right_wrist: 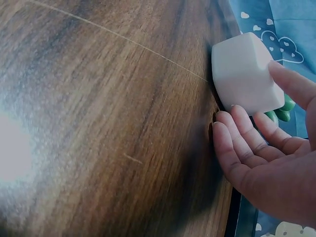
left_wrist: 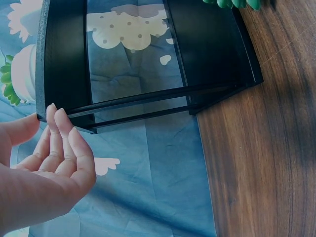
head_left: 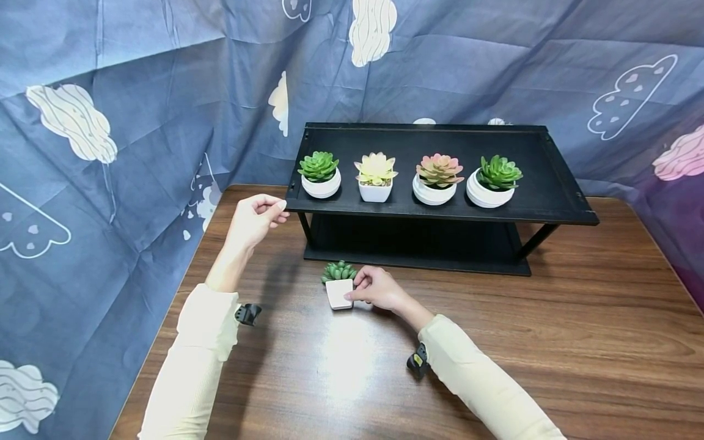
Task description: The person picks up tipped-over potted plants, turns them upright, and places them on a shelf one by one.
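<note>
At its front left corner, a black two-tier shelf (head_left: 407, 211) is pinched between the thumb and fingers of my left hand (head_left: 255, 217); the left wrist view shows the thumb and fingertips at the shelf's edge (left_wrist: 41, 74). My right hand (head_left: 379, 288) grips a small potted succulent by its white square pot (head_left: 340, 294), thumb on one face and fingers along the side. This pot lies tipped over, close to the wooden table, with its green leaves (head_left: 338, 271) pointing toward the shelf. In the right wrist view the pot (right_wrist: 244, 74) hides most of the leaves.
On the top tier stand several potted succulents in a row: a green one (head_left: 320, 174), a yellow one (head_left: 376, 176), a pink one (head_left: 438, 177) and another green one (head_left: 493, 180). The wooden table (head_left: 605, 318) meets a blue cloud-print cloth (head_left: 165, 122) behind and at the left.
</note>
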`<state>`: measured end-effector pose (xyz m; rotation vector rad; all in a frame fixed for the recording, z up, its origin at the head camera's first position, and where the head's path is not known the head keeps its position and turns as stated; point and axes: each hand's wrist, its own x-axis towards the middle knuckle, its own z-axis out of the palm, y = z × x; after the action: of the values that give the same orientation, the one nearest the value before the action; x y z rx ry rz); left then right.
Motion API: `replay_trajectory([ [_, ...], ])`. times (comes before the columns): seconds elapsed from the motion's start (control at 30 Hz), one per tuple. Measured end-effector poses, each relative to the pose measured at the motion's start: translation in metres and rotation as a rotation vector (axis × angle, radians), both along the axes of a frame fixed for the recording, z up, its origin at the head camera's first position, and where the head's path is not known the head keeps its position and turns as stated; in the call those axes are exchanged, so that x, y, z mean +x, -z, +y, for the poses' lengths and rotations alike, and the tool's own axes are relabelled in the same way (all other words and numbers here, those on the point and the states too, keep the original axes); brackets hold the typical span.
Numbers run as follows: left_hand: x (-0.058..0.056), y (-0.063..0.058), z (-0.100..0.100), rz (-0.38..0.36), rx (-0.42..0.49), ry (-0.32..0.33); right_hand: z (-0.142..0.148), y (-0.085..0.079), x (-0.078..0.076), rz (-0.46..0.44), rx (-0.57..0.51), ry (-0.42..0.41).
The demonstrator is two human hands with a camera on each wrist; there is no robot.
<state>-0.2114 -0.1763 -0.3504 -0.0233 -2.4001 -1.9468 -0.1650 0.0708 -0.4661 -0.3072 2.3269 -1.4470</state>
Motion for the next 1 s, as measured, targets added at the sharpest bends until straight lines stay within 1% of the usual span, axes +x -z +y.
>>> replay_trajectory([
  [0.27, 0.0, 0.0, 0.0, -0.001, -0.007, -0.001, 0.003, 0.001, -0.003, 0.003, -0.005, -0.023],
  [0.53, 0.0, 0.001, 0.0, 0.004, -0.009, 0.0, 0.006, -0.002, -0.004, -0.015, -0.044, -0.039],
  [0.83, -0.001, 0.002, 0.0, 0.004, -0.008, -0.001, 0.008, -0.004, -0.008, 0.009, -0.066, -0.063],
  [1.0, -0.001, 0.002, -0.001, 0.008, -0.006, 0.0, 0.008, -0.005, -0.011, -0.015, -0.094, -0.085],
])
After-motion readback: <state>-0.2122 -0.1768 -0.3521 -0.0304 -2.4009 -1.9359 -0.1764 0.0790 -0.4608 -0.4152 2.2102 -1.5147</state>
